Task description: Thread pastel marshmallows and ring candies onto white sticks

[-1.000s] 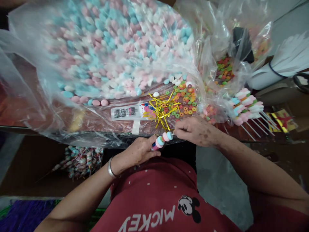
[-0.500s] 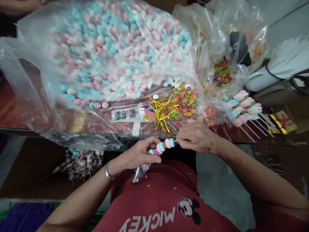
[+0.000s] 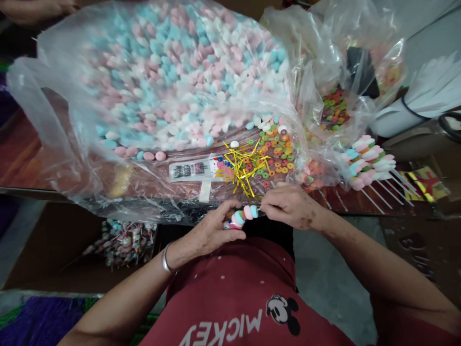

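Note:
My left hand (image 3: 212, 228) is closed around a clear printed sleeve and the lower part of a candy skewer (image 3: 248, 213) of pink, blue and white marshmallows. Part of the sleeve is hidden by the fingers. At the skewer's other end, the fingertips of my right hand (image 3: 286, 204) pinch its thin stick, mostly covered by the hand. Just beyond the hands, gold twist ties (image 3: 248, 168) lie in a loose pile over a stack of flat printed sleeves (image 3: 190, 170). Small gummy rings (image 3: 281, 154) are scattered beside the ties.
A big clear bag of marshmallows (image 3: 187, 72) spreads over the table. Several unwrapped skewers (image 3: 370, 161) are stacked at right, near bagged gummy rings (image 3: 334, 108) and white sticks (image 3: 428, 91). A cardboard box (image 3: 54, 245) at lower left holds wrapped skewers (image 3: 126, 242). Another person's hand (image 3: 39, 9) shows at top left.
The skewer sits deeper in my left hand, and fewer of its candies show. The sleeve's loose end below that hand has gone out of sight. The view has shifted slightly.

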Demonstrator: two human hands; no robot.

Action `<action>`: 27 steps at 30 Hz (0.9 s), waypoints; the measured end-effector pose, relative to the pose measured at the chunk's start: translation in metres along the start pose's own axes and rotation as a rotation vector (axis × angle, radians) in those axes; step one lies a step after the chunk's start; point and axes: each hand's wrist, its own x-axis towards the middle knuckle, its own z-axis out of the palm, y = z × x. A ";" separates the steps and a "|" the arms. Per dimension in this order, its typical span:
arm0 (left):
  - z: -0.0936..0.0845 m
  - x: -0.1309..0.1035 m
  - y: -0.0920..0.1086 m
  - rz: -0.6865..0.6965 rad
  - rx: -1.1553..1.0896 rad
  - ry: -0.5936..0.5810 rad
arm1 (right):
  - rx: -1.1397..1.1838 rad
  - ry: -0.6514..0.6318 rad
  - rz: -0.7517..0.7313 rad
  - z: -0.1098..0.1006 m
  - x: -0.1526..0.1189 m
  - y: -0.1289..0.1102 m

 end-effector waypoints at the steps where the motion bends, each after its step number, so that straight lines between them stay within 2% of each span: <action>1: -0.001 -0.001 0.002 -0.039 -0.017 -0.002 | -0.013 0.002 0.019 -0.005 0.001 0.000; 4: -0.002 -0.006 0.004 -0.132 -0.041 0.000 | -0.029 -0.062 0.108 -0.015 0.003 -0.001; 7: 0.000 -0.011 -0.002 -0.077 0.009 0.104 | -0.015 -0.126 0.152 -0.016 0.006 -0.002; 11: 0.007 -0.014 -0.018 0.010 0.026 0.305 | -0.026 -0.135 0.099 -0.013 0.008 -0.001; 13: 0.009 -0.015 -0.024 0.023 0.031 0.357 | -0.036 -0.139 0.071 -0.013 0.008 0.000; 15: 0.010 -0.015 -0.026 0.034 0.047 0.362 | -0.058 -0.131 0.047 -0.012 0.008 0.000; 17: 0.008 -0.015 -0.024 0.042 0.071 0.303 | -0.092 -0.118 -0.015 -0.011 0.009 0.001; 20: 0.003 -0.013 -0.017 0.007 0.072 0.112 | -0.179 -0.067 -0.201 -0.011 0.013 0.000; 23: -0.003 -0.011 -0.010 -0.155 -0.108 -0.119 | -0.274 -0.015 -0.380 -0.017 0.017 -0.005; 25: -0.006 -0.010 -0.007 -0.293 -0.280 -0.261 | -0.299 -0.021 -0.441 -0.023 0.019 -0.009; 27: -0.009 -0.009 -0.005 -0.373 -0.389 -0.352 | -0.302 -0.036 -0.468 -0.029 0.021 -0.012</action>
